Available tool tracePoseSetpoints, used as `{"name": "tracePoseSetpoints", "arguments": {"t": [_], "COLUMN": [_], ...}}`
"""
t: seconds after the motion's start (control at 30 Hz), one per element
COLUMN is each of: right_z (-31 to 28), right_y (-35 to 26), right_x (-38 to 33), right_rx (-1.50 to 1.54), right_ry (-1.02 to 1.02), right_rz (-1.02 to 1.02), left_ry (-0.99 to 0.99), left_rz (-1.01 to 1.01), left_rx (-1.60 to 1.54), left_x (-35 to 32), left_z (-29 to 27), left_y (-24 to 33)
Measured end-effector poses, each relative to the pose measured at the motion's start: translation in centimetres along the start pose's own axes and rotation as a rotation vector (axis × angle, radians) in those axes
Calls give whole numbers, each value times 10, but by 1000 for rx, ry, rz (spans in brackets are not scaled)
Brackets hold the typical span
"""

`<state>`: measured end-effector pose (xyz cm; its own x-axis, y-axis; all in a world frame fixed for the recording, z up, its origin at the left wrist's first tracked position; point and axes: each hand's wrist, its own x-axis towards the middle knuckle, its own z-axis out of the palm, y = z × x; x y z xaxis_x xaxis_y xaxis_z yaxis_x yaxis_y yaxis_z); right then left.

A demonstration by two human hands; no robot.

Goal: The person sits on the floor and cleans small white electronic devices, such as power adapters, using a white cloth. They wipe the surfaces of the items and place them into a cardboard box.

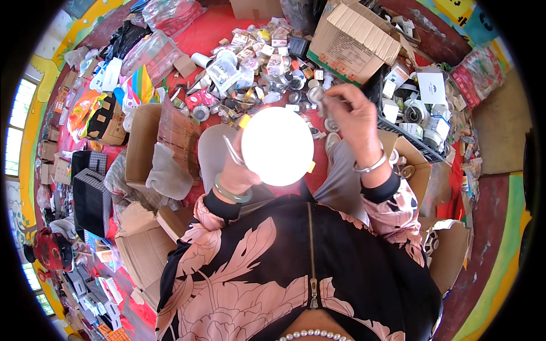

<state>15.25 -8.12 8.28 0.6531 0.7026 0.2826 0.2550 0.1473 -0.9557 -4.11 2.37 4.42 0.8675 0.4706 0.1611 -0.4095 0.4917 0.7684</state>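
My left hand (pixel 236 173) grips a glaring white round disc (pixel 277 146) with small yellow tabs at its rim. It hides most of my fingers, and its surface is too bright to show detail. A thin pale strip (pixel 233 149) sticks out at its left edge. Up and to the right, my right hand (pixel 352 111) pinches a small silver metal part (pixel 316 94), apart from the disc. Beyond both hands lies a heap of small boxes and lamp-like parts (pixel 267 62).
An upturned carton (pixel 355 42) stands behind the heap. At right is a black crate (pixel 418 145) full of boxes and round fittings. Open cartons (pixel 143 142) flank my legs on the left, with a grey cloth (pixel 169 172) over one. Bags and patterned boxes line the far left.
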Motion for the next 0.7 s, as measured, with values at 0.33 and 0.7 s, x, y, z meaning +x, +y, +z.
{"name": "tracePoseSetpoints", "arguments": {"t": [0.33, 0.7], "right_z": [16, 20], "right_y": [-27, -30], "right_x": [-14, -54], "right_rx": [-303, -157], "right_ry": [-266, -417], "right_rz": [-457, -571], "left_ry": [30, 39], "left_rz": [166, 26], "left_rx": [100, -90], "left_x": [10, 6], "left_z": [10, 1], "left_y": [10, -5]}}
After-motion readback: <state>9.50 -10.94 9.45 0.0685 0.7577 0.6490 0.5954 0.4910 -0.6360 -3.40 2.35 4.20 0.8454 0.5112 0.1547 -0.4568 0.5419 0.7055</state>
